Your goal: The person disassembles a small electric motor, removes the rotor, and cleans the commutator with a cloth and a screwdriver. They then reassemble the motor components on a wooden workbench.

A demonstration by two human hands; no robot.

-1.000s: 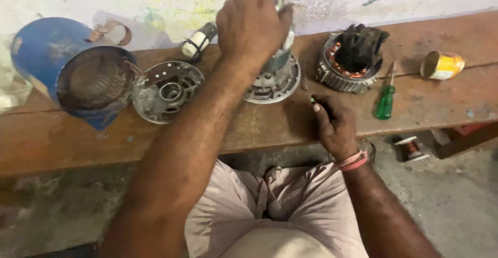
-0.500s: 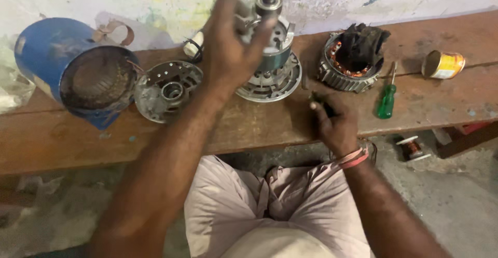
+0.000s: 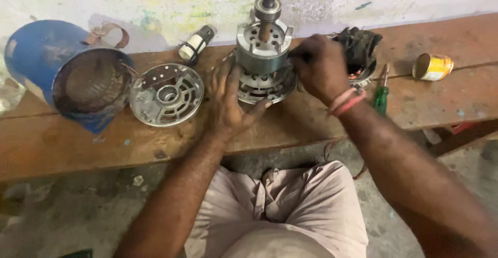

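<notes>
A grey motor rotor [image 3: 263,50] with a bearing on its shaft stands upright in a round metal end cover [image 3: 262,88] on the wooden bench [image 3: 311,128]. My left hand [image 3: 228,102] lies palm down against the cover's left and front rim, with fingers and thumb spread around it. My right hand [image 3: 317,66], a red band on its wrist, has its fingers curled against the rotor's lower right side. What those fingers pinch is hidden.
A second end cover [image 3: 166,94] lies to the left, beside a blue cylindrical housing [image 3: 36,56] on its side. A small capacitor [image 3: 196,43] is behind. To the right are a stator with dark windings [image 3: 360,48], a green screwdriver [image 3: 382,96] and a yellow can [image 3: 433,66].
My left hand came down from the top of the rotor to the cover's rim. My right hand rose from the bench's front edge to the rotor's right side.
</notes>
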